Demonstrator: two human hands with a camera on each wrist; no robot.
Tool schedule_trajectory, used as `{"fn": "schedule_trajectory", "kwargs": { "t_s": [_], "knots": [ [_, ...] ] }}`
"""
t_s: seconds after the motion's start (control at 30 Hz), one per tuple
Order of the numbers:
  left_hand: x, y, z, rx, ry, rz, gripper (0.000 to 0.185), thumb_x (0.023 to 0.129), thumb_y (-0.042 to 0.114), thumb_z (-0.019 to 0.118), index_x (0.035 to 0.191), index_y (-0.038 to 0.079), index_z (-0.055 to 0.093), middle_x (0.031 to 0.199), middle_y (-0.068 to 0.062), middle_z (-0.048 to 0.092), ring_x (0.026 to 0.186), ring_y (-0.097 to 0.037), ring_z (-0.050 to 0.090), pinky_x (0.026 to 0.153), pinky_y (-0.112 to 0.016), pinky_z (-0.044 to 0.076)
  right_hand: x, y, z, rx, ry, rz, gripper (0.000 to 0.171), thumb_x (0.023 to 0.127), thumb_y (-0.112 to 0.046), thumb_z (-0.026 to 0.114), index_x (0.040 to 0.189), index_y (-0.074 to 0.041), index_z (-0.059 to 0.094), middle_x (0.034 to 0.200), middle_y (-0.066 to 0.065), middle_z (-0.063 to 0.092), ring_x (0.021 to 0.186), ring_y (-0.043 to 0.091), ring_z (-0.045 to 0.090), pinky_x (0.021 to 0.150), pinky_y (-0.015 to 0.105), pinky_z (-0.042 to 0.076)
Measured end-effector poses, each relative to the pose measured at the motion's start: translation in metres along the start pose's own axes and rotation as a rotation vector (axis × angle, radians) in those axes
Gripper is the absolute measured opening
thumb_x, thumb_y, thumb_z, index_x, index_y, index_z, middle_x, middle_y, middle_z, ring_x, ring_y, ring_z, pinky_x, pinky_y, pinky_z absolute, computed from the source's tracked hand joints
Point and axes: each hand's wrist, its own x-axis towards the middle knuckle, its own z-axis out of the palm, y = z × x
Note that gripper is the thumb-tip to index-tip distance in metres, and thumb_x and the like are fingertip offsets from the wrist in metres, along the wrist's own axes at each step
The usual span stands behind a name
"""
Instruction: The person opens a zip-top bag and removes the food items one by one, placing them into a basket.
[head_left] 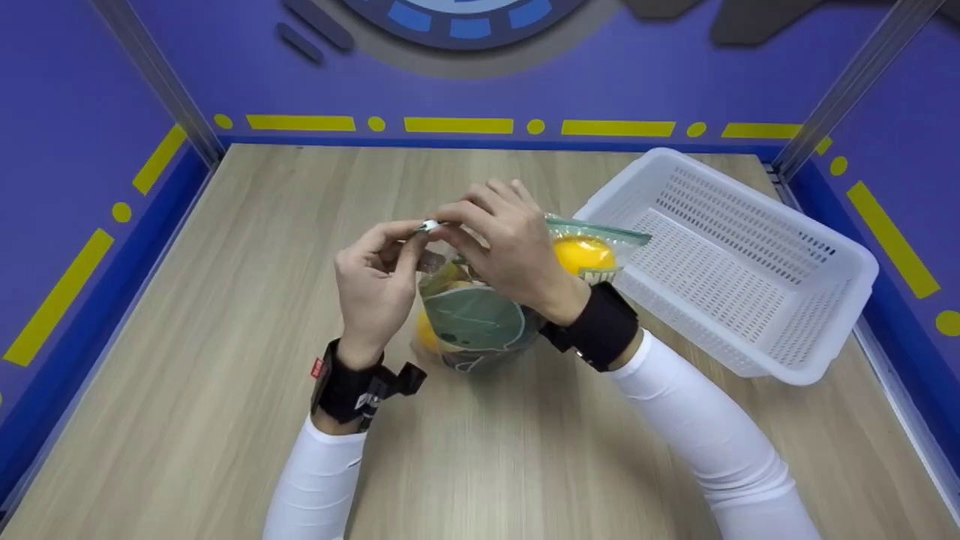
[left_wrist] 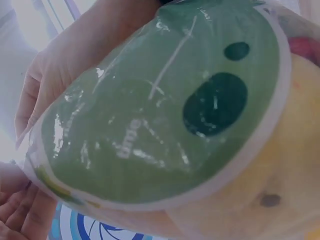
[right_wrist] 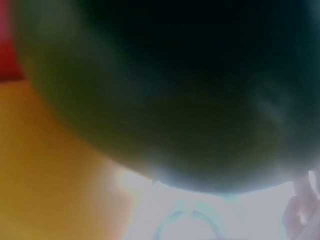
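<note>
A clear zip bag (head_left: pixel 480 315) with a green printed face stands on the wooden table (head_left: pixel 225 300), with yellow fruit (head_left: pixel 583 253) inside. My left hand (head_left: pixel 375 277) pinches the bag's top edge at its left end, by the small white slider (head_left: pixel 430 225). My right hand (head_left: pixel 504 244) pinches the same top strip right beside it, covering the bag's middle. In the left wrist view the green print (left_wrist: pixel 165 120) fills the frame, with yellow fruit (left_wrist: pixel 280 170) at the right. The right wrist view is a dark blur pressed against the bag (right_wrist: pixel 190 90).
A white perforated plastic basket (head_left: pixel 825 247) sits at the right of the table, just beyond the bag. Purple walls with yellow markings enclose the table at the back and on both sides.
</note>
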Motion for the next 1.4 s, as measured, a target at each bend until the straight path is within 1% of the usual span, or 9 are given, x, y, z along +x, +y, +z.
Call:
{"fn": "schedule_trajectory", "kwargs": {
  "t_s": [0.1,0.2,0.3,0.4,0.8,1.03,1.17,1.27,1.4],
  "knots": [
    [0.001,0.002,-0.001,0.021,0.015,-0.001,0.01,0.097,-0.006,0.068,0.104,-0.011,0.074,0.09,-0.025,0.078,0.066,0.001,0.071,0.062,-0.023,0.061,-0.003,-0.001,-0.002,-0.009,-0.003,0.012,0.012,0.099,-0.023,0.074,0.103,-0.012,0.077,0.088,0.007,0.069,0.08,0.024,0.058,0.071,0.036,0.039],
    [0.002,0.004,-0.002,0.024,0.047,-0.026,0.009,0.097,-0.006,0.068,0.101,-0.01,0.075,0.087,-0.026,0.077,0.063,0.001,0.07,0.061,-0.022,0.06,-0.005,-0.002,-0.005,-0.02,-0.004,0.037,0.012,0.099,-0.022,0.074,0.102,-0.01,0.076,0.087,0.007,0.07,0.079,0.024,0.059,0.069,0.035,0.042],
    [0.002,0.005,-0.002,0.016,0.068,-0.049,0.008,0.098,-0.006,0.067,0.1,-0.011,0.073,0.085,-0.028,0.076,0.062,0.001,0.069,0.06,-0.022,0.06,-0.006,-0.003,-0.009,-0.033,-0.02,0.071,0.014,0.099,-0.023,0.074,0.102,-0.01,0.076,0.086,0.006,0.07,0.077,0.023,0.058,0.069,0.034,0.043],
    [0.001,0.005,-0.001,0.025,0.077,-0.054,0.007,0.098,-0.006,0.068,0.099,-0.011,0.073,0.084,-0.028,0.075,0.062,0.002,0.069,0.06,-0.022,0.06,-0.009,-0.003,-0.015,-0.041,-0.039,0.087,0.014,0.1,-0.023,0.073,0.103,-0.009,0.076,0.085,0.007,0.068,0.077,0.023,0.057,0.068,0.034,0.044],
    [0.0,0.009,0.001,0.06,0.111,-0.05,0.007,0.097,-0.005,0.069,0.1,-0.01,0.074,0.085,-0.026,0.076,0.062,0.002,0.068,0.061,-0.021,0.059,-0.024,0.008,-0.036,-0.02,-0.058,0.107,0.015,0.098,-0.019,0.076,0.103,-0.005,0.077,0.085,0.009,0.066,0.077,0.025,0.054,0.068,0.033,0.041],
    [0.0,0.009,0.001,0.078,0.126,-0.041,0.008,0.096,-0.006,0.07,0.1,-0.009,0.075,0.085,-0.024,0.078,0.062,0.0,0.067,0.06,-0.021,0.059,-0.034,0.02,-0.051,0.001,-0.033,0.144,0.013,0.096,-0.015,0.078,0.101,-0.003,0.077,0.086,0.011,0.065,0.078,0.025,0.053,0.069,0.032,0.038],
    [0.0,0.006,0.001,0.082,0.132,-0.047,0.008,0.097,-0.005,0.07,0.1,-0.009,0.076,0.085,-0.024,0.078,0.061,0.0,0.067,0.059,-0.021,0.058,-0.043,0.027,-0.062,0.014,-0.021,0.199,0.012,0.094,-0.012,0.079,0.1,-0.001,0.078,0.086,0.012,0.064,0.078,0.025,0.052,0.07,0.028,0.037],
    [0.0,0.006,0.001,0.089,0.14,-0.049,0.008,0.097,-0.004,0.071,0.1,-0.009,0.076,0.085,-0.023,0.078,0.061,0.0,0.067,0.059,-0.021,0.058,-0.051,0.031,-0.07,0.012,-0.025,0.239,0.012,0.094,-0.011,0.079,0.1,-0.001,0.078,0.087,0.013,0.063,0.08,0.025,0.053,0.071,0.023,0.038],
    [0.0,0.006,0.002,0.109,0.144,-0.038,0.009,0.097,-0.001,0.072,0.1,-0.008,0.076,0.084,-0.021,0.078,0.06,-0.007,0.069,0.059,-0.025,0.059,-0.06,0.038,-0.08,-0.015,-0.032,0.271,0.012,0.094,-0.011,0.079,0.101,0.0,0.078,0.09,0.015,0.064,0.083,0.025,0.054,0.074,0.014,0.04]
  ]
}}
